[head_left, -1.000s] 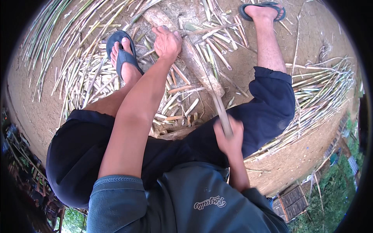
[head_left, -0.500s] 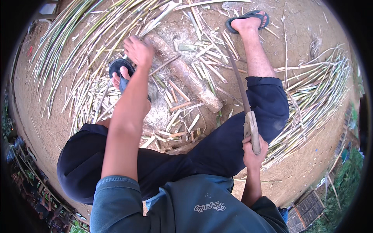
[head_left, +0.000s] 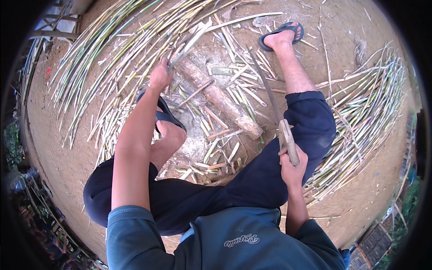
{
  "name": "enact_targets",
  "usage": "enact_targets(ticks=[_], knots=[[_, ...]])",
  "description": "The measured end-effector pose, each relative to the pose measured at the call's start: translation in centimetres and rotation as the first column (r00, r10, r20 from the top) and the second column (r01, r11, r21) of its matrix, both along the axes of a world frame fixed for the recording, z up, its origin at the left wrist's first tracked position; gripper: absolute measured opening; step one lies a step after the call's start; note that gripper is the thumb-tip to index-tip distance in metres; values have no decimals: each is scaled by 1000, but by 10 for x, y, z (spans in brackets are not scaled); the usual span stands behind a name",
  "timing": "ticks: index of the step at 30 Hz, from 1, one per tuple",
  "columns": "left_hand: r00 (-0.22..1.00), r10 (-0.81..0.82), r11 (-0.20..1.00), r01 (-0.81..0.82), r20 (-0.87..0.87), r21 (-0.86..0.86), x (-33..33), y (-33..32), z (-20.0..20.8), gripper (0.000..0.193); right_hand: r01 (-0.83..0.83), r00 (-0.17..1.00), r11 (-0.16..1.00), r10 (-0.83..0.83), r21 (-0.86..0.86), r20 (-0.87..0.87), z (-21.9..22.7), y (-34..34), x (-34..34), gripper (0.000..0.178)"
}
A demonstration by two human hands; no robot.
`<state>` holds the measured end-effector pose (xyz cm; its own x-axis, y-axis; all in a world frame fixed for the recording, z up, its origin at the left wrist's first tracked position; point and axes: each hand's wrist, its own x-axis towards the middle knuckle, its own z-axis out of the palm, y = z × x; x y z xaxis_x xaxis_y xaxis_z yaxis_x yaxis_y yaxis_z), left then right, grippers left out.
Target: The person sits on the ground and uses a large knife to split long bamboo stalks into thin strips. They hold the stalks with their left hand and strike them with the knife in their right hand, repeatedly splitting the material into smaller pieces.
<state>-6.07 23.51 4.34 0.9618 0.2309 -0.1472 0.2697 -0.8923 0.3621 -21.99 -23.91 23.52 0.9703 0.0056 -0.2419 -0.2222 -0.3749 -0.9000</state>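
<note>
My right hand [head_left: 294, 163] is closed round the wooden handle [head_left: 287, 139] of a long machete, above my right thigh. Its dark, narrow blade [head_left: 266, 85] points away from me and slightly left. Beyond my left foot, my left hand [head_left: 161, 76] has its fingers closed on the near end of a pale split stalk [head_left: 191, 44], which slants away to the right. A short, thick log [head_left: 220, 93] lies on the ground between my feet, just right of that hand. A thin stick [head_left: 194, 94] rests across the log.
Long green and tan stalks [head_left: 96, 58] spread over the ground at the far left. Another heap of stalks [head_left: 366, 112] lies to the right of my leg. Cut pieces [head_left: 245, 96] are scattered round the log. My sandalled feet [head_left: 283, 38] stand on either side.
My left hand went from open above the log's far end to closed on the pale stalk, whose near end came closer. My left foot shifted nearer me. The machete tilted slightly left.
</note>
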Motion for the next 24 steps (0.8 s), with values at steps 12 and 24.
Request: enact_targets(ticks=[12, 24], knots=[[859, -178, 982, 186, -480, -30, -78, -98, -3, 73, 29, 982, 997, -42, 73, 185, 6, 6, 17, 5], [981, -1, 969, -47, 195, 241, -27, -23, 202, 49, -122, 879, 991, 85, 51, 469, -4, 25, 39, 11]])
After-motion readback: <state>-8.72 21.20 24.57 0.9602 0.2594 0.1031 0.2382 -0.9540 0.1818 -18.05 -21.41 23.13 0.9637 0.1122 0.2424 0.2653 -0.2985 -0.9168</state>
